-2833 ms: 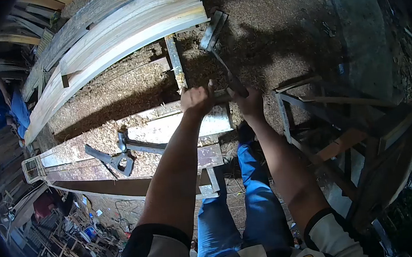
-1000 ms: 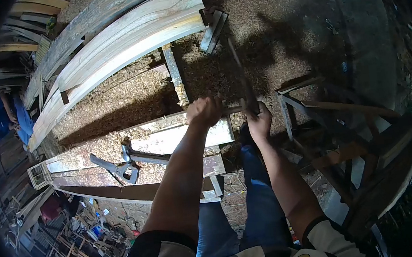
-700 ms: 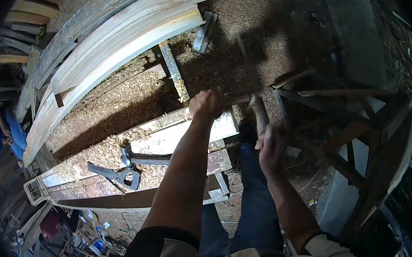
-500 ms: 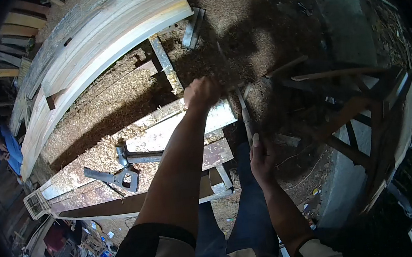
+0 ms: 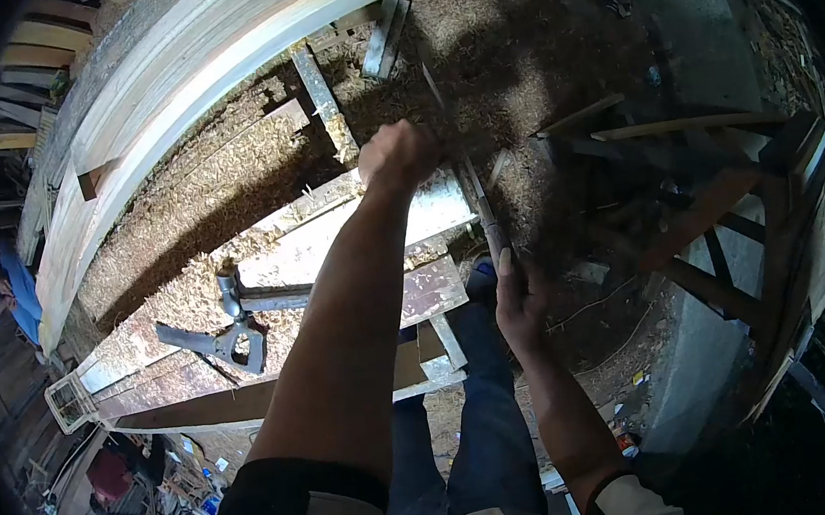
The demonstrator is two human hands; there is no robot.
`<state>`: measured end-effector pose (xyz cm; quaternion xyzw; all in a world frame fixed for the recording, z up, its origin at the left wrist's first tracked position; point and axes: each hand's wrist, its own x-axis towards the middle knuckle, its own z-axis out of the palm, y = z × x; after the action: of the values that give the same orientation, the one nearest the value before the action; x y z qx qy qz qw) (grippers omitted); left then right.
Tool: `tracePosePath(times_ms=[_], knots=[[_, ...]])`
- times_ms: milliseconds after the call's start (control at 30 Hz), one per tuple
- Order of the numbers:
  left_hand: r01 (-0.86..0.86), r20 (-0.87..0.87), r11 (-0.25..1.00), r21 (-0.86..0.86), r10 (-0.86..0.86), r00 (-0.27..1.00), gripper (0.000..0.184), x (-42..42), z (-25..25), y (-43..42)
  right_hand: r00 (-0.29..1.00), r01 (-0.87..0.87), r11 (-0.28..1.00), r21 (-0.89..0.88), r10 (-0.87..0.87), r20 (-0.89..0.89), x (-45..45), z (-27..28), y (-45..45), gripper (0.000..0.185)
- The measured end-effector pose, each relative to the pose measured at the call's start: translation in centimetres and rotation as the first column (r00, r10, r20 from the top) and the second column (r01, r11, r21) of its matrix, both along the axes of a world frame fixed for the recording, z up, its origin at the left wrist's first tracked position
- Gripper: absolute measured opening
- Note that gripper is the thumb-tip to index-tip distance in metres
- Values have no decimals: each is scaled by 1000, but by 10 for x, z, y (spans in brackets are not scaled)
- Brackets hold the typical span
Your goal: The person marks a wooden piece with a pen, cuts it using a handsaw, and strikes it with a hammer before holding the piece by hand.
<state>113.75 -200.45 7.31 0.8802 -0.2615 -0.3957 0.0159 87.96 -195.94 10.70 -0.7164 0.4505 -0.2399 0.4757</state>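
Observation:
My right hand [image 5: 519, 298] is wrapped round the handle [image 5: 496, 239] of a tool with a long, narrow blade [image 5: 471, 176], thumb laid along the handle. The blade points away from me, and its tip [image 5: 430, 77] shows beyond my left hand. Closed in a fist, my left hand [image 5: 400, 154] is at the near plank's far end, close beside the blade. What it grips, if anything, is hidden. Left of my left forearm, a hammer-like metal head [image 5: 228, 292] and a dark flat metal piece with a hole [image 5: 243, 346] lie on the shaving-covered bench [image 5: 433, 290].
A thick curved timber [image 5: 212, 72] spans the upper left. Wood shavings [image 5: 195, 195] cover the ground and boards. Dark wooden framework [image 5: 711, 226] stands at right, beside a concrete strip [image 5: 692, 379]. Another person in blue [image 5: 19, 289] is at the far left edge.
The view has shifted slightly. More of the blade shows past my left hand, and my right hand is slightly nearer with the handle. My left fist stays near the plank's end.

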Motion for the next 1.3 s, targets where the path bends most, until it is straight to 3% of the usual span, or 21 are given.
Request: tracePosePath(times_ms=[100,200,333,400,467,533,567,667,700,800,867,933,967,1000,1067,1133,1167,1267,1300], knots=[[8,24,999,41,-9,1000,42,-2,-9,-2,999,-29,995,-93,31,16,-6,-1,2,27],[79,20,996,32,-80,997,42,-3,4,-2,999,-36,997,-71,36,-3,-20,-2,10,27],[8,54,999,39,-10,998,43,-7,6,-4,997,-76,990,-117,77,2,-15,1,3,26],[50,48,997,58,-53,997,43,-8,8,-6,991,-21,998,57,28,-130,-1,0,1,23],[90,40,993,80,-93,995,44,-8,9,-5,998,-3,992,123,10,-57,-3,0,6,21],[20,50,997,69,-24,998,47,-8,4,-6,982,-96,991,-94,79,-171,-19,5,14,22],[23,49,997,71,-27,998,47,-7,-2,-6,1000,25,998,-50,-26,-5,-18,6,22,20],[-40,47,997,62,37,998,49,-6,-20,-4,987,-61,994,-86,47,-156,-11,7,10,19],[-20,52,998,56,17,999,49,-5,-22,-4,987,-81,995,66,89,-135,-5,0,1,21],[7,68,999,43,-10,998,50,-5,-27,-1,995,-76,996,37,78,-56,4,0,-8,22],[16,76,1000,25,-18,997,49,-4,-24,-5,985,-98,994,38,103,-140,-14,2,4,22],[-57,76,997,56,53,996,49,-6,-15,-7,998,18,999,-51,-15,55,-11,9,8,21],[-52,70,997,62,48,996,49,-6,-14,-7,989,-85,996,0,84,-119,-13,13,2,20],[-43,55,997,65,39,998,49,-6,-14,-7,989,-84,996,3,83,-123,-4,15,-5,20],[-43,45,997,71,40,998,49,-4,-19,-5,993,-45,967,249,71,-94,19,13,-15,18],[13,69,999,44,-16,998,48,-3,-29,-4,986,-116,982,148,132,-99,4,4,-7,22],[13,68,999,42,-16,998,48,-3,-29,-4,996,-86,996,-29,85,-24,-5,4,0,22],[7,49,998,69,-10,999,47,-4,-10,-9,998,-24,978,-209,37,55,-14,4,6,23],[-1,52,997,81,-3,999,47,-4,-10,-9,997,-66,987,-146,61,-41,-9,4,2,23]])
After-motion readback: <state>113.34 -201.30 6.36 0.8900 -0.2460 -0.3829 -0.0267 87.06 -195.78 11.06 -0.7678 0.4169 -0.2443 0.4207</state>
